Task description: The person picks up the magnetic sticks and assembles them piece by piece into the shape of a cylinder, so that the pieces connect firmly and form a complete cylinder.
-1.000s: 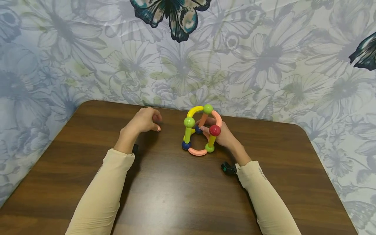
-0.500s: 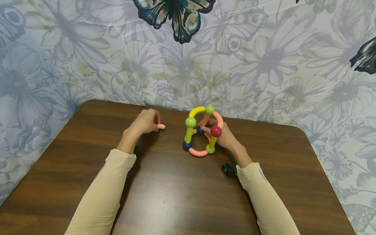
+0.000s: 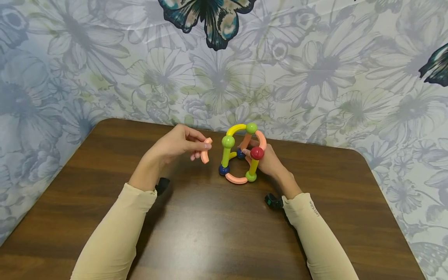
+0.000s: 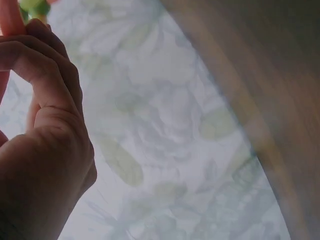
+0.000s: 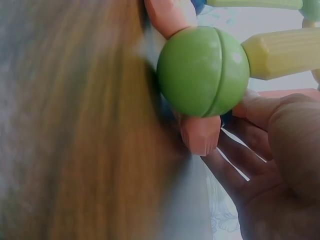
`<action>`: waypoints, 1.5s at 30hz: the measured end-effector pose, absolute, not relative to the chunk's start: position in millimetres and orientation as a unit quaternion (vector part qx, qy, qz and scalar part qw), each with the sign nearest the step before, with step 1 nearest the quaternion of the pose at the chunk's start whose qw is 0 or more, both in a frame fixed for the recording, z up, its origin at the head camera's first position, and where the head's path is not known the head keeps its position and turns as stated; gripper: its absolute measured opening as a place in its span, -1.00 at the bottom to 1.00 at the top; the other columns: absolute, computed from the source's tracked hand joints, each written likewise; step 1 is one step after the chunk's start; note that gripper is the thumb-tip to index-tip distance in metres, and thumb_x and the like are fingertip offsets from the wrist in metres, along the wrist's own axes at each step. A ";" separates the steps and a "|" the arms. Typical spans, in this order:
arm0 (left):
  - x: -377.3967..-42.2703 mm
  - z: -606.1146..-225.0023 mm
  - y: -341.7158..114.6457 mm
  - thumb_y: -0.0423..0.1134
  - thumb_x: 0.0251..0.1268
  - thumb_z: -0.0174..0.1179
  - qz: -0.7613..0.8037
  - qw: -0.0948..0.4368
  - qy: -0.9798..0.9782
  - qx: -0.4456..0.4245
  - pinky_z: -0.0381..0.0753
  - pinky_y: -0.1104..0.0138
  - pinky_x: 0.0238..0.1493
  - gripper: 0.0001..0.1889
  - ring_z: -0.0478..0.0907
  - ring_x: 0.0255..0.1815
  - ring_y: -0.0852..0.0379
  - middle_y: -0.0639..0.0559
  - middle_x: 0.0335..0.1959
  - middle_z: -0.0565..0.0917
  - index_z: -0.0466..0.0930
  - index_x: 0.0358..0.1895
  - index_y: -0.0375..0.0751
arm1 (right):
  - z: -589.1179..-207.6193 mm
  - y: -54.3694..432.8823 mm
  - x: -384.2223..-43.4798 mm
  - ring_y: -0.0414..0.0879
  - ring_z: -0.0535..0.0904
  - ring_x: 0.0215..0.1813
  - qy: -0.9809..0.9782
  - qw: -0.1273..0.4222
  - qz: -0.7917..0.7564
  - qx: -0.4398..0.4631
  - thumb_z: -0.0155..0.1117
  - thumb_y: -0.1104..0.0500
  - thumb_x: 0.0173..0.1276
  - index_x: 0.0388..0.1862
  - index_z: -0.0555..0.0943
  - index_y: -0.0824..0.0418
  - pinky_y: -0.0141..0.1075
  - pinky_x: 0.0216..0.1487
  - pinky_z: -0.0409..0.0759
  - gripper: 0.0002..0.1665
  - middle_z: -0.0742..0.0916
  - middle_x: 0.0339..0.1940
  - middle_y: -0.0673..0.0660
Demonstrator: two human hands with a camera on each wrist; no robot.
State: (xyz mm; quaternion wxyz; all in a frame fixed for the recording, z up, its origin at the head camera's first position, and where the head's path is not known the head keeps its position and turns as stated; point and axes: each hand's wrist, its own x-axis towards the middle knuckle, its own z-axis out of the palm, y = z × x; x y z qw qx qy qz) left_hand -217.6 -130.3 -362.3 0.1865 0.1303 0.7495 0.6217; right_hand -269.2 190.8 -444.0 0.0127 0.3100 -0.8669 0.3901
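My left hand pinches a curved pink magnetic stick between thumb and fingers, raised just left of a ball-and-stick frame. The frame stands on the table, with a green ball at its upper left, a red ball at its right and blue balls low down. Yellow, green and pink sticks join the balls. At the frame's rear right, my right hand holds it by a straight pink stick. In the right wrist view, a low green ball partly hides the fingers.
The brown wooden table has rounded back corners. Directly behind it hangs a floral cloth with butterfly prints. A dark wrist camera sits at the right cuff.
The left hand has picked up the curved pink stick from the table and brought it right and turned it more upright, close to the frame. The right hand stays at the frame.
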 end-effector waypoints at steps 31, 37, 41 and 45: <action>-178.2 -366.3 -39.2 -0.47 0.39 0.36 0.793 0.148 0.591 0.013 0.80 0.28 -0.38 -0.62 0.75 -0.58 0.07 -0.12 -0.43 0.82 0.21 -0.17 -0.32 | -442.6 188.5 -269.6 -0.01 0.72 -0.10 -0.887 -0.002 0.374 0.271 0.33 0.08 0.56 0.14 0.75 0.12 -0.10 0.04 0.66 -0.72 0.84 0.03 0.08; -171.9 -369.8 -29.3 -0.43 0.39 0.38 0.816 0.112 0.567 -0.003 0.82 0.19 -0.26 -0.53 0.81 -0.51 0.00 -0.28 -0.29 0.83 0.13 -0.13 -0.22 | -443.9 188.7 -269.3 -0.04 0.77 -0.12 -0.881 0.032 0.368 0.296 0.32 0.12 0.56 0.05 0.75 0.16 -0.10 -0.02 0.71 -0.79 0.85 -0.06 0.08; -168.9 -370.3 -25.8 -0.45 0.41 0.35 0.831 0.093 0.549 -0.006 0.82 0.12 -0.19 -0.52 0.84 -0.42 -0.06 -0.49 -0.07 0.76 0.09 -0.15 -0.18 | -444.0 188.2 -269.2 -0.07 0.77 -0.20 -0.880 0.049 0.358 0.308 0.34 0.14 0.54 0.00 0.75 0.16 -0.12 -0.06 0.73 -0.83 0.85 -0.14 0.07; -166.2 -371.5 -22.2 -0.45 0.39 0.37 0.838 0.065 0.542 -0.004 0.82 0.07 -0.18 -0.52 0.84 -0.39 -0.11 -0.45 -0.13 0.79 0.11 -0.18 -0.17 | -444.1 188.6 -269.2 -0.07 0.74 -0.25 -0.881 0.050 0.359 0.305 0.35 0.12 0.54 -0.02 0.75 0.16 -0.11 -0.09 0.73 -0.83 0.85 -0.18 0.07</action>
